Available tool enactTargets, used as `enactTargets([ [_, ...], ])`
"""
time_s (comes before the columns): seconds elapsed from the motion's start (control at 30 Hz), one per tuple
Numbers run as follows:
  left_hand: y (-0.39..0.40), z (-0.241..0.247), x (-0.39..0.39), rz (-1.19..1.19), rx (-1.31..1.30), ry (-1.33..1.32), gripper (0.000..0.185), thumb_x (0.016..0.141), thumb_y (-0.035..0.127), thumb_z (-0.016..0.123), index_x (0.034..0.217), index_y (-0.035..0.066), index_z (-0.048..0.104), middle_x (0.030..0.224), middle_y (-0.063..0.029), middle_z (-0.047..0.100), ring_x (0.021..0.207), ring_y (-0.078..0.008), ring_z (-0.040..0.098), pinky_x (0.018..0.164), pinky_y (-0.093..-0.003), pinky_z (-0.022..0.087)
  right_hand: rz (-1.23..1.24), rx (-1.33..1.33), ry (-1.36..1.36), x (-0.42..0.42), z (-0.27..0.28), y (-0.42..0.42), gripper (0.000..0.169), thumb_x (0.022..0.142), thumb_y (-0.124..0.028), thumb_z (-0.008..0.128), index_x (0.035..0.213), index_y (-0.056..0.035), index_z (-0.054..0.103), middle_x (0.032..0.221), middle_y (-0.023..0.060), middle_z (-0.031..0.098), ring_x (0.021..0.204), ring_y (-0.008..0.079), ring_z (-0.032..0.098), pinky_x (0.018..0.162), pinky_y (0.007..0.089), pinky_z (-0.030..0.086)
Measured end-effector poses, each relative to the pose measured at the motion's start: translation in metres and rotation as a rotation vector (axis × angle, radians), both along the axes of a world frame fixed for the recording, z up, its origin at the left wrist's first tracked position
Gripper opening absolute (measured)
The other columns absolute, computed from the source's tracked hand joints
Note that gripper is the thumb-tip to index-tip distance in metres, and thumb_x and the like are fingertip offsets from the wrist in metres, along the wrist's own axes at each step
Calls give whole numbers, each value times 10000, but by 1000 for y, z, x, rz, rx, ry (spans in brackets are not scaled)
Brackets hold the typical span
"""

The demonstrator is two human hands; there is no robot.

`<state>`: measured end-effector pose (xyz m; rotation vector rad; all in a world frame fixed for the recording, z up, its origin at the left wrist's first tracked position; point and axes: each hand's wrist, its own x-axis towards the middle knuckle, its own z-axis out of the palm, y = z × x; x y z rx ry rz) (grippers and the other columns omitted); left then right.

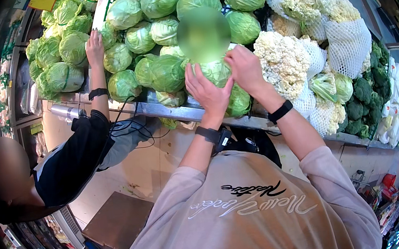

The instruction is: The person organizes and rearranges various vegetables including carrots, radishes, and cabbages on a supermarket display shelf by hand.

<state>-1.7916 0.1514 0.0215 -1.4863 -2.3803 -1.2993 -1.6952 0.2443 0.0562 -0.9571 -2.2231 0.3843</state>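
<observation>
At the front of a heap of green cabbages point(167, 74), my left hand point(207, 92) grips the near left side of a pale cabbage point(215, 72), fingers spread over it. My right hand point(246, 68) is at the same cabbage's right edge with its fingers curled in. Whether it pinches a leaf there cannot be made out. A round blurred patch hides what lies just beyond this cabbage. Below my hands, another cabbage point(238, 101) sits by the metal front rail point(182, 112) of the display. I wear dark bands on both wrists.
To the right lie cauliflowers point(282, 64), some in white foam nets, then broccoli point(363, 93). At left, a co-worker's hand point(95, 47) rests by the divider near banded napa cabbages point(64, 76). Black cables point(135, 127) hang beside the rail. A brown box point(117, 220) stands behind on the floor.
</observation>
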Motion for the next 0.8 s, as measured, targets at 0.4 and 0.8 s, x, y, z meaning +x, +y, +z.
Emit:
enactTargets([
  [0.4,2,1,0,3,21,-4,942,623,383,832,1345,-6,369,1372,-263,371,1255,-435,364,1025,-529,299,-61,-577,182,22,-14,-12,399,823,-247,705,1092,17,577,953,165,592,789,274,612,711,352,494],
  [0.8,4,8,-2,20,15,-15,892,671,385,800,1342,-16,371,1384,-250,371,1261,-420,368,1041,-501,285,-215,-183,233,-11,-11,-15,35,833,-42,627,836,-7,634,792,139,578,716,327,597,628,382,475],
])
